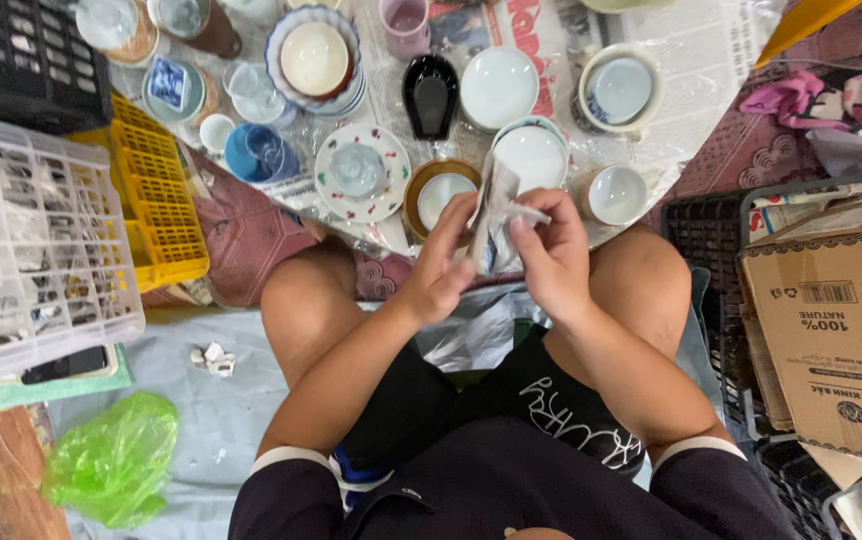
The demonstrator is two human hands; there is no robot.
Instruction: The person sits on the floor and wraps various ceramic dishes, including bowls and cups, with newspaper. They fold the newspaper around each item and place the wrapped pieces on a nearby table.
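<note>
**Paper worked between both hands above the crockery**

Seated on the floor, the person holds a crumpled sheet of paper between the knees, just above the spread of cups and saucers on newspaper. The left hand pinches its near edge, fingers closed on it; the right hand pinches the other side, thumb pressed to the sheet. It looks like the paper is being opened or folded as wrapping. A small white bowl sits just beside the right hand, a brown-rimmed saucer beside the left. Careful, even tension seems needed.
</note>
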